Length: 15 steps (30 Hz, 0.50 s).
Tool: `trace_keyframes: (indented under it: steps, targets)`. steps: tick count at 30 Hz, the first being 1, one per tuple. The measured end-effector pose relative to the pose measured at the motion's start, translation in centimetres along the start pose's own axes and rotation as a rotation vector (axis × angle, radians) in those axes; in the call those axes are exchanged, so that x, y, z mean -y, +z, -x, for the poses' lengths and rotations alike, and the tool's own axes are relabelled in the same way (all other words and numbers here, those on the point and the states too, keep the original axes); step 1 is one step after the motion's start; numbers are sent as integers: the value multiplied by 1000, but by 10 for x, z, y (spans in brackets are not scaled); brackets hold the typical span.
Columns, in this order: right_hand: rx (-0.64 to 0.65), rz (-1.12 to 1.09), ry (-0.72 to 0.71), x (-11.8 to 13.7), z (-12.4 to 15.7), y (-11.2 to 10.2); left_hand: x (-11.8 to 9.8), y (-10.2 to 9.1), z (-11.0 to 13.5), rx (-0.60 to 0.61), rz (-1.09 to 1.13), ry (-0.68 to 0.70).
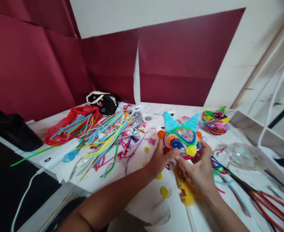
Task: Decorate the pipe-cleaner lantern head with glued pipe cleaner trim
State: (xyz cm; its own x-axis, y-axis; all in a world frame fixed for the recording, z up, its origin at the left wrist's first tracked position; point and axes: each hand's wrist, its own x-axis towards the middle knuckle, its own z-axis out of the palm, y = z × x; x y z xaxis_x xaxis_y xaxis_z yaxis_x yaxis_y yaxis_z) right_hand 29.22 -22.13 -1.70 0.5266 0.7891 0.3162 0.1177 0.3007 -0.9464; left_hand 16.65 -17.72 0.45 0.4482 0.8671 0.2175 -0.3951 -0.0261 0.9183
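Both hands hold a pipe-cleaner animal figure (180, 137) with upright light-blue ears, orange coils at its sides and coiled patches of blue, green and yellow. My left hand (160, 159) grips its lower left side, thumb across the front. The lower right side is in my right hand (201, 164), whose thumb meets the left one near the bottom edge. Fingers behind the figure are hidden. Beneath my right hand lies a yellow tool (187, 190), partly covered, perhaps a glue gun. Yellow coiled discs (164, 192) lie on the white table to the left of it.
Loose pipe cleaners (108, 138) spread across the left, some in a red plastic bag (69, 117). A black tumbler (13, 130), white power strip (59, 156) and black bag (103, 102) stand around them. On the right are red-handled scissors (265, 199), a clear ball (243, 156) and another colourful figure (215, 124).
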Motion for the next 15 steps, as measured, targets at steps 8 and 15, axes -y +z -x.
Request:
trace_keyframes:
  steps: [8,15]
  targets:
    - [-102,-66,-31,7,-2,-1,-13,9,-3,46,7,-32]
    - [-163,-102,-18,10,-4,-4,-29,-16,-14,170,-198,15]
